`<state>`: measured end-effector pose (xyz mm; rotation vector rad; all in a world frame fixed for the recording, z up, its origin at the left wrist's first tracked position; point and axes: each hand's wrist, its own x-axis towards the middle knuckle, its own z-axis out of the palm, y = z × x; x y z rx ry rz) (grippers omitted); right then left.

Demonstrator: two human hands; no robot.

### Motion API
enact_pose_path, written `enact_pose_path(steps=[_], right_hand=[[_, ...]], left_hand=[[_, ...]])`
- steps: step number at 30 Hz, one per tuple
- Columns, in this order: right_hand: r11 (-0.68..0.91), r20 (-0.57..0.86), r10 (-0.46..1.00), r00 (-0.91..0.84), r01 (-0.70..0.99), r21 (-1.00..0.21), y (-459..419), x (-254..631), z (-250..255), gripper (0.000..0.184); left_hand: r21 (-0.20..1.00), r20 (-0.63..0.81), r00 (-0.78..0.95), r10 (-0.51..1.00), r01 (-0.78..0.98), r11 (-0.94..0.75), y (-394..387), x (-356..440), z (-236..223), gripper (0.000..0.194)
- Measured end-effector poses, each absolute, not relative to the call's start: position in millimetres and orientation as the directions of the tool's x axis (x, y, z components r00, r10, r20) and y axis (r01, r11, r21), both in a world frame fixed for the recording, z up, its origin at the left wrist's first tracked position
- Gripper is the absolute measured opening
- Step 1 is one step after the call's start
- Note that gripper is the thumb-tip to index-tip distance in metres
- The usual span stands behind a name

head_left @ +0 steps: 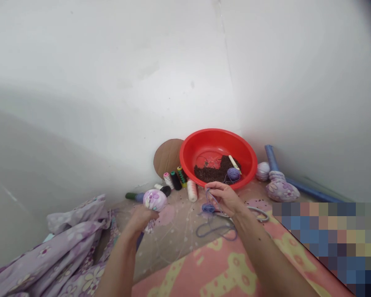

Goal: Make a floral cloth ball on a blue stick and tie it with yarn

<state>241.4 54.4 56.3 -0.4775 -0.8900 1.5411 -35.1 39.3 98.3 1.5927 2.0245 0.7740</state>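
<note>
My left hand [144, 218] is closed around the neck of a stuffed ball of purple floral cloth [154, 199], its gathered cloth hanging below the fingers. Purple yarn [207, 192] is pinched between the fingertips of my right hand [224, 198]. A small ball of the same yarn [208, 208] lies on the mat just under that hand, with a loose loop trailing toward me. Partly hidden by my right wrist is a pair of scissors [259, 213]. A similar floral cloth ball [282, 191] on a blue wrapped stick [271, 157] rests at the right.
A red basin [188, 150] holds dark grains [210, 174], a purple yarn ball [233, 175] and a white-handled cutter [233, 161]. Several thread spools [175, 180] and a cardboard disc [167, 159] stand beside it. Floral fabric [64, 243] is heaped at left; white walls [173, 82] rise behind.
</note>
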Motion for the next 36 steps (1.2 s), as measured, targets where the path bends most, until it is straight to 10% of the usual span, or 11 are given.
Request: enact_pose_path(steps=[6, 11, 17, 23, 28, 36], right_hand=[[0.051, 0.203, 0.948, -0.245, -0.512, -0.857, 57.2, 228.2, 47.0, 0.015], [0.180, 0.172, 0.982, -0.082, 0.093, -0.979, 60.6, 221.9, 40.7, 0.012], [0.241, 0.461, 0.887, 0.012, 0.840, -0.485, 51.6, 215.7, 43.0, 0.015], [0.377, 0.399, 0.915, -0.065, 0.491, -0.785, 46.7, 194.8, 44.1, 0.020], [0.096, 0.116, 0.898, -0.425, -0.067, -0.993, 35.6, 157.8, 30.9, 0.038], [0.174, 0.202, 0.908, -0.366, -0.108, -0.979, 19.7, 158.4, 49.1, 0.016]], left_hand=[[0.814, -0.034, -0.172, 0.984, 0.566, 0.127, 27.2, -37.4, 92.4, 0.012], [0.844, -0.084, -0.146, 0.986, 0.516, 0.148, 21.8, -35.5, 93.2, 0.011], [0.852, -0.094, -0.120, 0.988, 0.504, 0.142, 21.1, -31.7, 94.5, 0.011], [0.881, -0.095, -0.064, 0.993, 0.459, 0.114, 19.3, -22.7, 95.5, 0.012], [0.881, -0.082, -0.034, 0.996, 0.465, 0.088, 19.0, -14.1, 99.7, 0.011], [0.892, -0.121, -0.060, 0.991, 0.432, 0.135, 19.0, -14.2, 99.4, 0.007]])
